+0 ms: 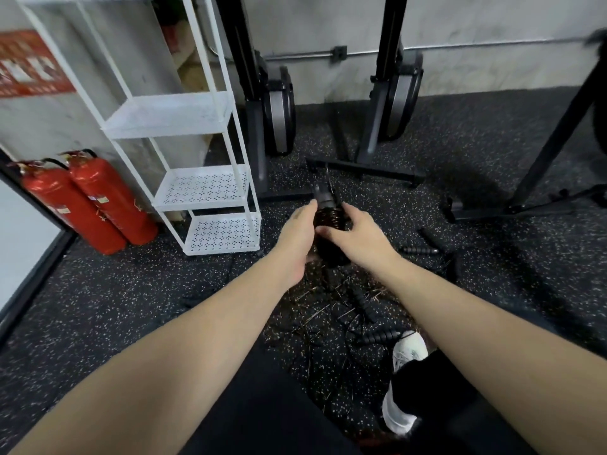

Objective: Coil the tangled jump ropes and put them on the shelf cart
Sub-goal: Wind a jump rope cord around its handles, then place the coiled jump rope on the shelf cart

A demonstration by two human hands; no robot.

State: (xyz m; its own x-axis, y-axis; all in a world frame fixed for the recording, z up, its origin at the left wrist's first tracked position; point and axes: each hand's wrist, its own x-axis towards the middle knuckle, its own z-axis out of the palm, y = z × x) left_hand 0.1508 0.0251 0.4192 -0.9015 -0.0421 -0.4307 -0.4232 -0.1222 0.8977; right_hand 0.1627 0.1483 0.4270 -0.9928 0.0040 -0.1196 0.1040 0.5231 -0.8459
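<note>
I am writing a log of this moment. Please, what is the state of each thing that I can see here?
Coiled rope: wound up, held in both hands.
Left hand: gripping the coil.
Right hand: gripping the coil.
Other ropes: loose, tangled on the floor.
Shelf cart: upright, visible shelves bare.
Fire extinguishers: leaning against the wall.

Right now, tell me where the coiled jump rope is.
In the head view, centre frame: the coiled jump rope is held between the left hand and right hand, just right of the white shelf cart.

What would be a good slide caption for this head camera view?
Both hands, left hand and right hand, hold a coiled jump rope beside the white shelf cart.
</note>
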